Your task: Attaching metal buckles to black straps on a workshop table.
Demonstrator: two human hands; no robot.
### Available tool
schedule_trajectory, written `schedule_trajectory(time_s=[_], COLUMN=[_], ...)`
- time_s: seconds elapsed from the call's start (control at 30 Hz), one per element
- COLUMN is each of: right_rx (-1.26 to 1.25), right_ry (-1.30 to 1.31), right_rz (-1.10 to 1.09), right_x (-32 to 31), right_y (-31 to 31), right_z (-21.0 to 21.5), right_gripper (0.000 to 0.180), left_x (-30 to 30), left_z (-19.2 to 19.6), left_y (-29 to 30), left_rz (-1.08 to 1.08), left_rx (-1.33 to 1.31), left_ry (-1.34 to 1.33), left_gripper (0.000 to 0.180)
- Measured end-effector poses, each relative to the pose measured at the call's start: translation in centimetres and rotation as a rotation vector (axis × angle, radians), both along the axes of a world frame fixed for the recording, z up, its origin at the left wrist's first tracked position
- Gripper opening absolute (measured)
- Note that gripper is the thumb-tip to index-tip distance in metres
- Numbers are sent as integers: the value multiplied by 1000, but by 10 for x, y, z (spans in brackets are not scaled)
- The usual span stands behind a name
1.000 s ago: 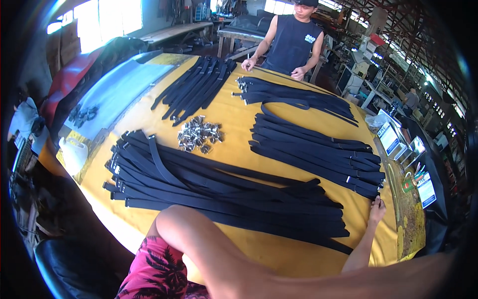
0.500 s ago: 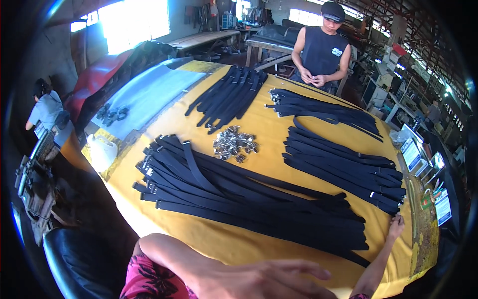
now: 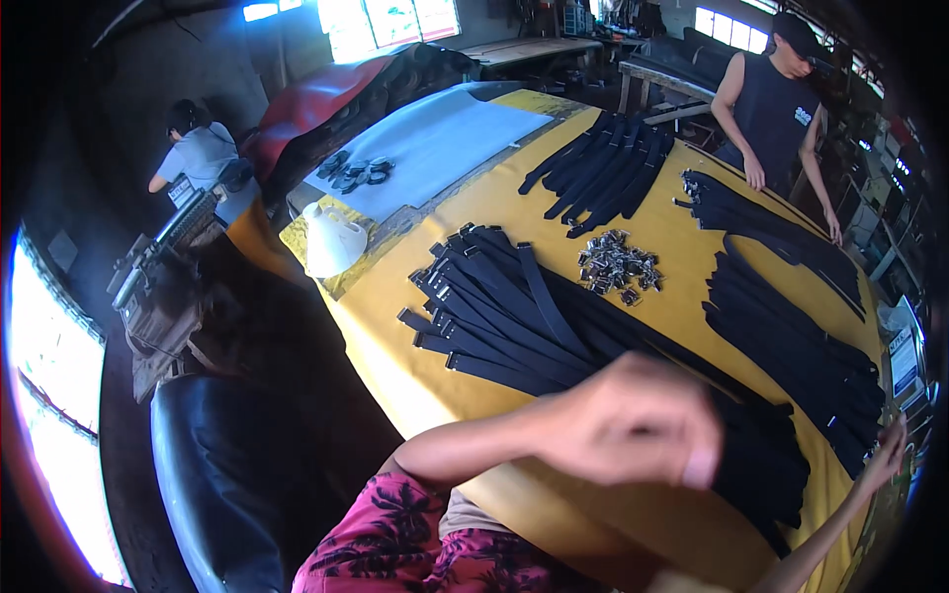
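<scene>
My left hand (image 3: 633, 425) is raised over the near bundle of black straps (image 3: 494, 316). Its fingers bend inward, but motion blur hides whether they hold anything. My right hand (image 3: 887, 455) is far to the right, fingers stretched out, beside the ends of the right-hand bundle of black straps (image 3: 791, 346); I see nothing held in it. Small metal buckles or clips sit on the left ends of the near straps. A pile of loose silvery metal hardware (image 3: 620, 265) lies between the bundles on the yellow table covering (image 3: 395, 326).
Two more bundles of black straps (image 3: 603, 173) lie farther back. A white jug (image 3: 333, 240) and dark round pieces (image 3: 353, 172) are at the left. A co-worker (image 3: 781, 109) stands across the table; another person (image 3: 201, 153) is at far left. A dark padded seat (image 3: 232, 474) is near me.
The view has swung left. My left hand has risen over the near straps, its fingers now bent. The co-worker's hands have parted and lowered toward the far straps.
</scene>
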State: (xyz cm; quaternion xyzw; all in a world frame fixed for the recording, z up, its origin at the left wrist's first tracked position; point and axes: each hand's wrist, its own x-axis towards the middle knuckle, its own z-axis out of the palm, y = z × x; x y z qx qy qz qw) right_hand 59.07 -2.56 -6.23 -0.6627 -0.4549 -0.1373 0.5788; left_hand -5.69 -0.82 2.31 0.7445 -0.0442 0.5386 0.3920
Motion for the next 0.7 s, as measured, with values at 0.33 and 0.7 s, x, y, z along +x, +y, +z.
schedule_trajectory(time_s=[0.33, 0.7], right_rx=[-267, -841], right_ry=[-134, -680], right_rz=[734, 922], right_x=[-366, -482], right_y=[92, 213], right_z=[74, -13], right_gripper=[13, 27], left_x=[61, 68], left_z=[-136, -144], left_y=[81, 80], left_rz=[489, 462], left_rx=[270, 315], left_ry=[670, 619], left_gripper=[30, 32])
